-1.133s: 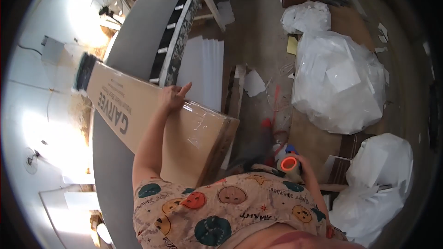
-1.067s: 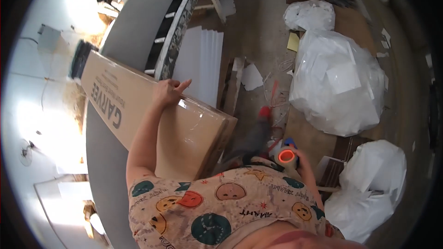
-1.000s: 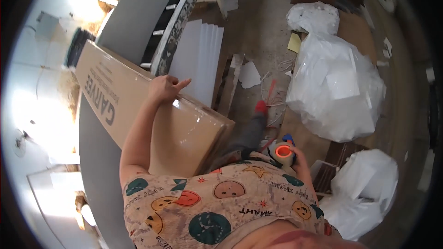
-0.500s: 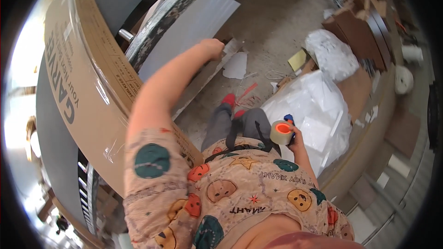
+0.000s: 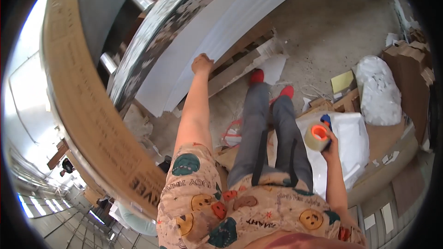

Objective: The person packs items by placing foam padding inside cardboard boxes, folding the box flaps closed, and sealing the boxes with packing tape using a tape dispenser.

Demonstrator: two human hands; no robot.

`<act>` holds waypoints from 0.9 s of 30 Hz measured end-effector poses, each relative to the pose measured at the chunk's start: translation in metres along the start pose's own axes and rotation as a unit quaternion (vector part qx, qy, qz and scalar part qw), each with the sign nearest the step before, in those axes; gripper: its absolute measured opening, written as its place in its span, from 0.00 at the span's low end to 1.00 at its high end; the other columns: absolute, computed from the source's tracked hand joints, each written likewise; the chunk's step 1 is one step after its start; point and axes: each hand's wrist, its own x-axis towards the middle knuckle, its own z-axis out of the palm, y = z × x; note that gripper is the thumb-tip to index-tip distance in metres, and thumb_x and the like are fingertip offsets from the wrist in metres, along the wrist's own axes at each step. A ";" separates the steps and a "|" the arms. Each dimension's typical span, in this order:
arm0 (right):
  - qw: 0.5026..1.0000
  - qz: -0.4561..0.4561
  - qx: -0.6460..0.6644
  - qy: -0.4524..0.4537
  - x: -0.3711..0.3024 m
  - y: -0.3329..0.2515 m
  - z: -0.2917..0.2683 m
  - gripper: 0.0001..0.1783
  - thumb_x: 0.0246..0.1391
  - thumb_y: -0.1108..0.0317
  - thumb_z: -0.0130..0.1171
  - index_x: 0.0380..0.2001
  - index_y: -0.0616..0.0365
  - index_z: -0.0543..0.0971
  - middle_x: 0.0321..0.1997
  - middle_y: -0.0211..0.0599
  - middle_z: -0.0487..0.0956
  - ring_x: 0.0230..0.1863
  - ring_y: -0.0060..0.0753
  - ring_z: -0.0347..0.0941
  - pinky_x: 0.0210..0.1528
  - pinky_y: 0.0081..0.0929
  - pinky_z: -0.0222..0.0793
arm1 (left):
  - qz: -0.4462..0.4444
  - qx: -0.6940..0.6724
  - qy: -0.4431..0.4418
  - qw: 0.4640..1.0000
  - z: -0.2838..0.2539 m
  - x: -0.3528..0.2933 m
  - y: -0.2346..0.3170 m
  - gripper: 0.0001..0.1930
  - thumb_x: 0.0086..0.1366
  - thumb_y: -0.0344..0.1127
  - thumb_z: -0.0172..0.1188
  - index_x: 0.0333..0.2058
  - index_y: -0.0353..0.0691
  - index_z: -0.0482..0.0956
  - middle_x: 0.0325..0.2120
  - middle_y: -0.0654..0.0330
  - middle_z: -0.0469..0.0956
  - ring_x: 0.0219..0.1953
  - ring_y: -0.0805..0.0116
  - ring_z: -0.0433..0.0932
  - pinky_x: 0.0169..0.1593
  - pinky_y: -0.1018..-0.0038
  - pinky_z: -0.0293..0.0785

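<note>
My right hand (image 5: 330, 146) grips a blue-handled tape dispenser (image 5: 326, 120) fitted with a wide roll of packing tape (image 5: 314, 137), whose core is orange. My left arm reaches forward, and its hand (image 5: 203, 63) is curled into a loose fist with nothing visible in it. Beneath and beside that fist lies a fanned stack of white sheets (image 5: 217, 32). To the left stands a long brown cardboard box (image 5: 87, 97) with dark print, apart from both hands.
A conveyor edge with metal rollers (image 5: 109, 62) runs along the upper left. On the right lie white plastic-wrapped foam (image 5: 346, 143), a clear bag of white scraps (image 5: 378, 90) and stacked brown cardboard (image 5: 408, 78). Paper scraps and a red strap (image 5: 230, 133) litter the floor near my feet.
My view has shifted and my feet have come apart in a step. My left arm has straightened, its fist now over the white sheets. The tape dispenser stays in my right hand.
</note>
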 end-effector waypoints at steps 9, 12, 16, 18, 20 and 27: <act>0.984 0.020 0.071 0.161 0.093 0.000 0.018 0.24 0.46 0.61 0.57 0.48 0.57 0.74 0.47 0.33 0.76 0.48 0.33 0.73 0.53 0.34 0.68 | -0.034 0.196 0.195 0.960 0.060 0.168 0.035 0.48 0.50 0.59 0.66 0.64 0.47 0.54 0.61 0.49 0.58 0.63 0.52 0.56 0.55 0.53 0.64; 0.983 0.055 0.056 0.168 0.099 0.003 0.022 0.24 0.45 0.61 0.58 0.47 0.56 0.74 0.44 0.33 0.77 0.48 0.32 0.73 0.52 0.32 0.68 | -0.044 0.205 0.170 0.963 0.075 0.186 0.043 0.46 0.53 0.53 0.66 0.64 0.43 0.51 0.61 0.47 0.56 0.62 0.51 0.56 0.55 0.55 0.65; 0.984 0.062 0.035 0.166 0.097 0.018 0.018 0.25 0.45 0.60 0.58 0.48 0.57 0.74 0.45 0.33 0.76 0.45 0.31 0.72 0.51 0.31 0.69 | 0.019 0.256 0.185 0.949 0.068 0.188 0.018 0.40 0.56 0.40 0.63 0.62 0.40 0.50 0.56 0.46 0.59 0.57 0.49 0.61 0.51 0.55 0.70; 0.986 0.052 0.040 0.154 0.088 0.010 0.036 0.24 0.45 0.60 0.58 0.47 0.56 0.74 0.45 0.33 0.76 0.45 0.31 0.72 0.51 0.32 0.69 | 0.031 0.250 0.191 0.949 0.060 0.172 0.015 0.37 0.57 0.36 0.60 0.63 0.40 0.51 0.58 0.47 0.58 0.58 0.50 0.61 0.52 0.56 0.69; 0.988 0.033 0.047 0.145 0.077 -0.001 0.045 0.24 0.45 0.60 0.58 0.47 0.56 0.74 0.45 0.33 0.76 0.46 0.31 0.72 0.51 0.32 0.69 | 0.059 0.221 0.208 0.951 0.049 0.151 0.012 0.34 0.58 0.30 0.56 0.63 0.40 0.53 0.60 0.49 0.57 0.58 0.51 0.60 0.53 0.56 0.67; 0.995 -0.038 0.034 0.081 0.026 -0.046 0.055 0.23 0.44 0.59 0.60 0.46 0.52 0.74 0.46 0.33 0.76 0.48 0.34 0.72 0.51 0.38 0.68 | 0.254 0.013 0.288 0.923 -0.011 0.027 0.054 0.33 0.54 0.24 0.50 0.62 0.38 0.58 0.64 0.46 0.56 0.63 0.42 0.57 0.60 0.50 0.58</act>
